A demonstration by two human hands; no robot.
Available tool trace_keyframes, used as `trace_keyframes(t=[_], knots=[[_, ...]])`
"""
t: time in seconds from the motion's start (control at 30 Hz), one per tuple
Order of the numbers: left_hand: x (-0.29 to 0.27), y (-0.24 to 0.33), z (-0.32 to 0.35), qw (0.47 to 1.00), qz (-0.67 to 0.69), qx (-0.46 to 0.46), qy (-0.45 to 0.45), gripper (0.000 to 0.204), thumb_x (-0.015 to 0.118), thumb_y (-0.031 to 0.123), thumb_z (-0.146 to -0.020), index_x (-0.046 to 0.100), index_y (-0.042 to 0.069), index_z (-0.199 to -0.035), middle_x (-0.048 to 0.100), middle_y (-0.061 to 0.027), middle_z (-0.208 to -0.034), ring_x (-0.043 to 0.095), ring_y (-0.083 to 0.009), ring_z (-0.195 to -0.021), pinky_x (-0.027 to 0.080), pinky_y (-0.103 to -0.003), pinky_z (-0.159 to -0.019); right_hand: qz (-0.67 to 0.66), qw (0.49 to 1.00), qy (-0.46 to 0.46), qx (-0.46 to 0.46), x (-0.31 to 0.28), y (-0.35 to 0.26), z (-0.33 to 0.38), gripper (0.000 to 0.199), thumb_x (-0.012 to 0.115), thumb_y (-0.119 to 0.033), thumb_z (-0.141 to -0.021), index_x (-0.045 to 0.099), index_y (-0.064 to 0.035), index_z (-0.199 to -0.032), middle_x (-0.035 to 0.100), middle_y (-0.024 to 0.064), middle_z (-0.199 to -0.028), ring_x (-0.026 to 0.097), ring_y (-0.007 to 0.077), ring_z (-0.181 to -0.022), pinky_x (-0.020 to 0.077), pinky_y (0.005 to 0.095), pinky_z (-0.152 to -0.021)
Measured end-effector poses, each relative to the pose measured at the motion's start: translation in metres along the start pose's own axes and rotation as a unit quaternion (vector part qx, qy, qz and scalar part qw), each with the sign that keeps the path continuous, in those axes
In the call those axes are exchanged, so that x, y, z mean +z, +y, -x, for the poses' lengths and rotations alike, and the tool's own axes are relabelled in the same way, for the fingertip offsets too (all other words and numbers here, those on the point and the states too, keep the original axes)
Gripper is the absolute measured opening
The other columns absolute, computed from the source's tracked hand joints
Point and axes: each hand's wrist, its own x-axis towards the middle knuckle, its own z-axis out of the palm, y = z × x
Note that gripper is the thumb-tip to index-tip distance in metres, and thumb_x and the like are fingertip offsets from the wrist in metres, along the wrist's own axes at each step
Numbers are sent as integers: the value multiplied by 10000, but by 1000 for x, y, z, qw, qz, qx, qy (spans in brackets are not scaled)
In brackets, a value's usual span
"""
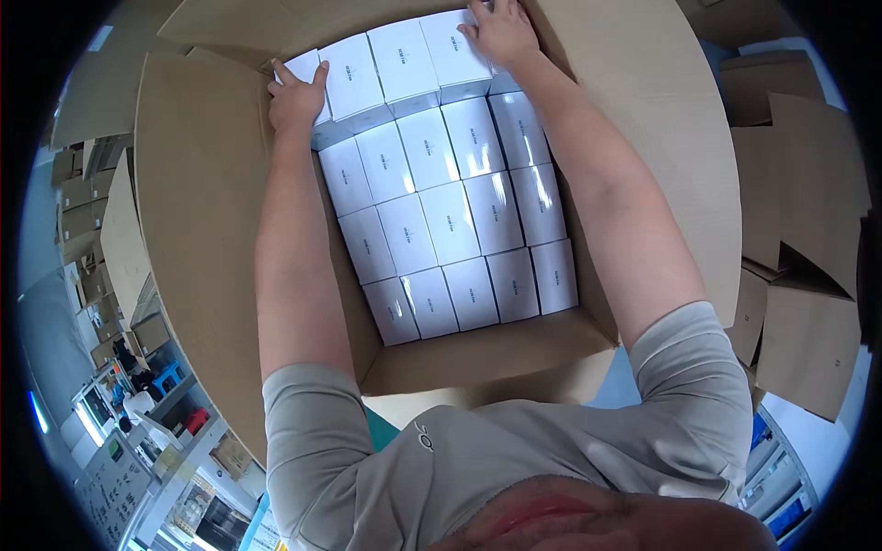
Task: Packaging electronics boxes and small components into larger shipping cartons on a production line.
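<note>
A large open cardboard carton (478, 363) stands in front of me, filled with rows of small white boxes (446, 220). Along its far wall, one row of white boxes (401, 62) sits higher than the others. My left hand (296, 99) grips the left end of that raised row, thumb and fingers parted around the end box. At the row's right end, my right hand (503, 35) is on the last box, its fingers curled over the top and partly cut off by the picture's edge. The undersides of both hands are hidden.
Wide carton flaps stand out at the left (197, 230) and right (657, 119). Flattened and folded cardboard (799, 202) leans at the far right. Stacked cartons (83, 207) and a cluttered shelf (188, 413) are on the left.
</note>
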Motion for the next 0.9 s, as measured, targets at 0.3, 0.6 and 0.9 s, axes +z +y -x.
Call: trace_keyframes(t=[0.3,0.6,0.9], knots=[[48,-15,-5,999,-46,6,14,1086,468,797,-896,249,-49,-1539,360,-295,-1536,507,-437,-1337,465,-508,-1076,37,997,-74,5,30,2,15,589,511,-473,-1008,563,-24,-1385,506,259,-1379,459,436,-1297,379,528,-1112],[78,-12,-16,982,-184,25,-33,939,363,711,-986,241,-5,-1582,334,-278,-1563,337,-454,-1457,295,-549,-1186,178,973,-147,-8,52,-77,8,639,356,-485,-1066,341,-116,-1588,289,182,-1650,206,361,-1550,148,529,-1246],[141,-28,-7,977,-135,140,91,804,307,619,-1039,227,76,-1626,173,-178,-1693,146,-403,-1555,74,-592,-1243,60,984,-136,-97,147,-114,8,700,289,-557,-1061,287,-133,-1618,190,129,-1701,142,301,-1579,82,445,-1278]])
